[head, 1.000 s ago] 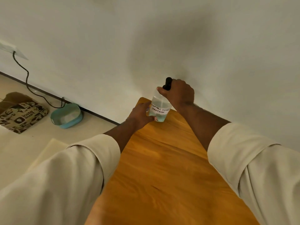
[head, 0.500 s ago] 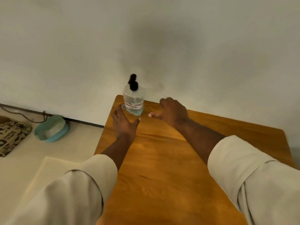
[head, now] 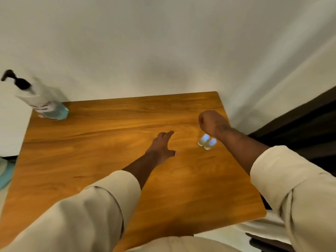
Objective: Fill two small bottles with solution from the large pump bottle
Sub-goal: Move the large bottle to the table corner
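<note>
The large pump bottle (head: 45,104), clear with a black pump, a white label and blue-tinted solution, stands at the far left corner of the wooden table (head: 109,151). Two small clear bottles (head: 207,141) stand side by side near the table's right edge. My right hand (head: 211,122) hovers just beyond them with its fingers curled under, and nothing shows in it. My left hand (head: 161,146) is over the middle of the table, to the left of the small bottles, with fingers stretched forward and holding nothing. The picture is blurred by motion.
A white wall runs along the table's far edge. Dark furniture (head: 309,128) stands close to the right of the table. A teal bowl (head: 5,177) lies on the floor to the left. A white surface (head: 263,228) sits below the table's near right corner.
Both hands let go of the pump bottle, which stays at the far left corner, and moved right across the table. The view swung right, bringing the two small bottles into sight.
</note>
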`<state>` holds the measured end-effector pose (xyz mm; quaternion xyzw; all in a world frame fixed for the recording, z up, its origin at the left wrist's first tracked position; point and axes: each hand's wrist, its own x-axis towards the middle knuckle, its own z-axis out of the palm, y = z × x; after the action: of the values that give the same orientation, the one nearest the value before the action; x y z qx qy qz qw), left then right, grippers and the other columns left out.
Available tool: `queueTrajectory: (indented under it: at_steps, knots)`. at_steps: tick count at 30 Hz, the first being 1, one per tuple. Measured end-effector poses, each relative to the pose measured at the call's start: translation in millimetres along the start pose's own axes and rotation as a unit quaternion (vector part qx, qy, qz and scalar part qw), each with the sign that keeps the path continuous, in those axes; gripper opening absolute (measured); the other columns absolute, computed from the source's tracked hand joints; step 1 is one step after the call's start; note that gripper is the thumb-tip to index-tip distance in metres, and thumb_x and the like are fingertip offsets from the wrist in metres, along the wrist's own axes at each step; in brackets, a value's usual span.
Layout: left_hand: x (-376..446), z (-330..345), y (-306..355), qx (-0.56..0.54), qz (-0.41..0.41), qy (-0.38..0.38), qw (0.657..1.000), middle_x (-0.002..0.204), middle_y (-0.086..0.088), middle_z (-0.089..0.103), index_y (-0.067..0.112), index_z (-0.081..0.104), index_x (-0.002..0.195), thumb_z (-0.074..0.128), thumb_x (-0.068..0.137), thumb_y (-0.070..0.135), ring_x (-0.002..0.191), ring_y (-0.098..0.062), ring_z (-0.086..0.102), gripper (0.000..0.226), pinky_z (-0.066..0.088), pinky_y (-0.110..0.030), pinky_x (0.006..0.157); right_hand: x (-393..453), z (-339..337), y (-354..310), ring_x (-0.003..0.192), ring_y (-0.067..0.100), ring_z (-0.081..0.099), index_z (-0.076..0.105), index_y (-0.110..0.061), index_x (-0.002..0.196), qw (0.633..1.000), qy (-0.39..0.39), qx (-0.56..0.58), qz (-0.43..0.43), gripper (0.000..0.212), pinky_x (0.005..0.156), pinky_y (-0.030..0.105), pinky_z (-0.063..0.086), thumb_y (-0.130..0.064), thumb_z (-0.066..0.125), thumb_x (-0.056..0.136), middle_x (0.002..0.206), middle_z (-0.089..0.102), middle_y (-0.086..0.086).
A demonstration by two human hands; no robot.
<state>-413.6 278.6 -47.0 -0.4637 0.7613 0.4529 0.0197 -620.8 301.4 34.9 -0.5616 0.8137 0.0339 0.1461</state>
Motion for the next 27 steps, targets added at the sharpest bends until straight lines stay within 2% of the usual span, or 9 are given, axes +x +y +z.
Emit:
queueTrajectory:
  at_steps: [6, 8, 10, 15, 18, 20, 23, 25, 27]
  knots:
    - [34, 63, 63, -0.07, -0.039, 0.034, 0.996, 0.152, -0.012, 0.033, 0.023, 0.028, 0.151, 0.08, 0.079, 0.018, 0.135, -0.032, 0.04, 0.088, 0.045, -0.035, 0.098, -17, 26, 107, 0.095, 0.025, 0.06, 0.064, -0.02, 0.086, 0.982, -0.041, 0.178, 0.035, 0.021, 0.078, 0.032, 0.05, -0.004, 0.051, 0.084, 0.105, 0.064, 0.006]
    - [41, 74, 69, -0.079, -0.055, 0.044, 0.994, 0.151, -0.013, 0.036, 0.022, 0.03, 0.15, 0.08, 0.079, 0.015, 0.132, -0.033, 0.044, 0.088, 0.046, -0.037, 0.099, -20, 49, 122, 0.097, 0.021, 0.059, 0.063, -0.022, 0.095, 0.965, -0.093, 0.243, 0.036, 0.025, 0.076, 0.028, 0.048, -0.002, 0.063, 0.079, 0.109, 0.062, 0.004]
    - [49, 82, 71, -0.08, -0.07, 0.045, 0.993, 0.15, -0.013, 0.038, 0.022, 0.031, 0.149, 0.079, 0.078, 0.01, 0.132, -0.034, 0.045, 0.087, 0.046, -0.042, 0.102, -22, 69, 128, 0.101, 0.017, 0.055, 0.06, -0.019, 0.112, 0.951, -0.128, 0.28, 0.018, 0.043, 0.078, 0.027, 0.046, -0.01, 0.076, 0.073, 0.116, 0.059, 0.003]
    - [65, 99, 76, -0.079, -0.071, 0.047, 0.993, 0.148, -0.011, 0.04, 0.022, 0.039, 0.146, 0.056, 0.077, -0.012, 0.135, -0.028, 0.042, 0.079, 0.045, -0.038, 0.105, -15, 112, 123, 0.116, 0.02, 0.051, 0.052, -0.017, 0.128, 0.936, -0.116, 0.331, -0.012, 0.07, 0.094, 0.034, 0.047, -0.024, 0.084, 0.066, 0.128, 0.055, 0.001]
    - [77, 107, 76, -0.08, -0.061, 0.057, 0.993, 0.136, -0.009, 0.053, 0.022, 0.054, 0.132, 0.05, 0.071, -0.012, 0.125, -0.028, 0.05, 0.07, 0.047, -0.033, 0.093, -5, 128, 121, 0.111, 0.022, 0.053, 0.055, -0.017, 0.122, 0.936, -0.096, 0.338, 0.017, 0.062, 0.093, 0.037, 0.048, -0.022, 0.083, 0.067, 0.123, 0.057, 0.004]
    - [87, 111, 75, -0.066, -0.053, 0.053, 0.995, 0.117, -0.007, 0.063, 0.024, 0.063, 0.107, 0.05, 0.067, -0.009, 0.11, -0.028, 0.058, 0.053, 0.049, -0.035, 0.086, 0, 136, 121, 0.108, 0.023, 0.055, 0.059, -0.016, 0.118, 0.941, -0.083, 0.329, 0.012, 0.051, 0.091, 0.035, 0.048, -0.019, 0.079, 0.071, 0.119, 0.059, 0.005]
    - [96, 109, 77, -0.032, -0.024, 0.043, 0.998, 0.094, -0.001, 0.062, 0.039, 0.05, 0.072, 0.054, 0.068, -0.002, 0.092, -0.028, 0.062, 0.041, 0.045, -0.031, 0.07, 5, 143, 122, 0.103, 0.021, 0.058, 0.06, -0.015, 0.115, 0.947, -0.061, 0.314, -0.017, 0.038, 0.083, 0.029, 0.047, -0.021, 0.072, 0.079, 0.114, 0.062, 0.004]
    - [99, 106, 78, -0.021, -0.008, 0.035, 0.999, 0.093, -0.001, 0.063, 0.038, 0.049, 0.072, 0.058, 0.074, 0.003, 0.091, -0.025, 0.06, 0.035, 0.046, -0.034, 0.071, 9, 145, 125, 0.102, 0.02, 0.058, 0.059, -0.014, 0.117, 0.949, -0.064, 0.306, -0.045, 0.037, 0.081, 0.028, 0.047, -0.022, 0.069, 0.082, 0.114, 0.062, 0.004]
    - [102, 103, 75, -0.023, 0.004, 0.037, 0.999, 0.098, -0.003, 0.066, 0.025, 0.06, 0.084, 0.062, 0.079, 0.007, 0.094, -0.023, 0.06, 0.019, 0.049, -0.036, 0.076, 13, 144, 131, 0.102, 0.021, 0.058, 0.058, -0.014, 0.116, 0.946, -0.071, 0.309, -0.069, 0.038, 0.083, 0.032, 0.05, -0.022, 0.069, 0.081, 0.113, 0.061, 0.004]
